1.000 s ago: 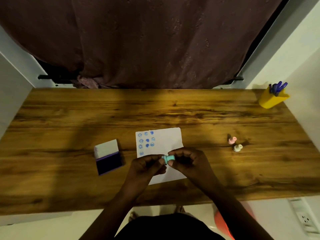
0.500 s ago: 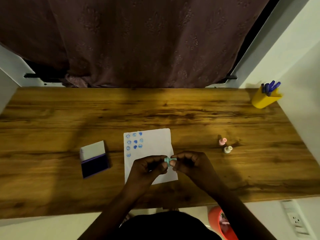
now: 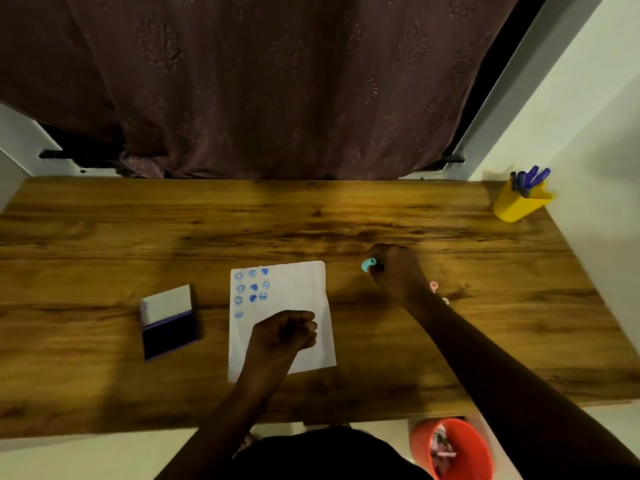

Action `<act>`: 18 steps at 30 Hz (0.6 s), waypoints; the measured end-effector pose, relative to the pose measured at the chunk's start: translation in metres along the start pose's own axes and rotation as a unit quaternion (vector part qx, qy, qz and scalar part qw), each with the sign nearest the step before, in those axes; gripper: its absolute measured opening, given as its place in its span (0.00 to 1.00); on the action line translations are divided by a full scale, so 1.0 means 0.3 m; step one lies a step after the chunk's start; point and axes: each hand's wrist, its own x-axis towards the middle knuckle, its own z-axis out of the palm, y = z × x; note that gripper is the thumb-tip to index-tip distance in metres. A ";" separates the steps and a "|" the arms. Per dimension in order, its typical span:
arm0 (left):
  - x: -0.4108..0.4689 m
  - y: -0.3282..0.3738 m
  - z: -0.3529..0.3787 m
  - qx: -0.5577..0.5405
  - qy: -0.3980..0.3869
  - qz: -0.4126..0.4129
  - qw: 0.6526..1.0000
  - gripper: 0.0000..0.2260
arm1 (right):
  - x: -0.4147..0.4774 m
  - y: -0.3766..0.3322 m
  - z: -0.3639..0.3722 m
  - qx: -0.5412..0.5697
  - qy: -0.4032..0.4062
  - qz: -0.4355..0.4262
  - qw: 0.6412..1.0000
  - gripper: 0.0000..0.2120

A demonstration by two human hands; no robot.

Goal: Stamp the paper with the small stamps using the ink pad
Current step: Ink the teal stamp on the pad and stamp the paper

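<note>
The right hand (image 3: 394, 271) has its grip pinched on a teal stamp (image 3: 368, 264) over the bench (image 3: 104, 230), right of the paper (image 3: 298, 289); the left hand (image 3: 284, 332) rests loosely curled on the paper's near half, holding nothing that shows. A pink stamp (image 3: 433, 285) peeks out just right of the right wrist, and the open ink pad (image 3: 169, 322) lies left of the paper. Blue prints (image 3: 252, 289) fill the sheet's far-left corner

A single head-worn wide-angle view looks forward and steeply down onto the wooden bench (image 3: 104, 237) from above its near edge. Straight lines bow toward the frame's borders. The curtain (image 3: 277, 81) fills the top; the wearer's dark lap sits at the bottom, close to the lens.
</note>
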 end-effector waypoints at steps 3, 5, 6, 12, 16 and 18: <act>-0.015 -0.006 0.003 -0.017 0.013 -0.007 1.000 0.10 | 0.041 0.010 0.012 -0.013 -0.015 0.003 1.000 0.12; -0.020 -0.006 0.008 -0.019 0.016 -0.012 1.000 0.09 | 0.055 0.018 0.019 -0.013 -0.021 0.008 1.000 0.13; -0.021 -0.006 0.012 -0.019 0.018 -0.014 1.000 0.09 | 0.058 0.021 0.021 -0.008 -0.024 0.011 1.000 0.13; -0.020 -0.001 0.040 -0.024 0.016 -0.019 0.999 0.11 | 0.045 0.027 -0.002 -0.030 -0.039 0.014 0.999 0.18; -0.010 -0.006 0.060 -0.006 -0.004 -0.015 1.000 0.11 | 0.013 0.066 -0.094 -0.039 -0.012 0.029 0.999 0.18; -0.006 -0.005 0.070 -0.004 -0.013 -0.011 1.000 0.11 | -0.019 0.121 -0.152 -0.059 -0.013 0.036 0.997 0.17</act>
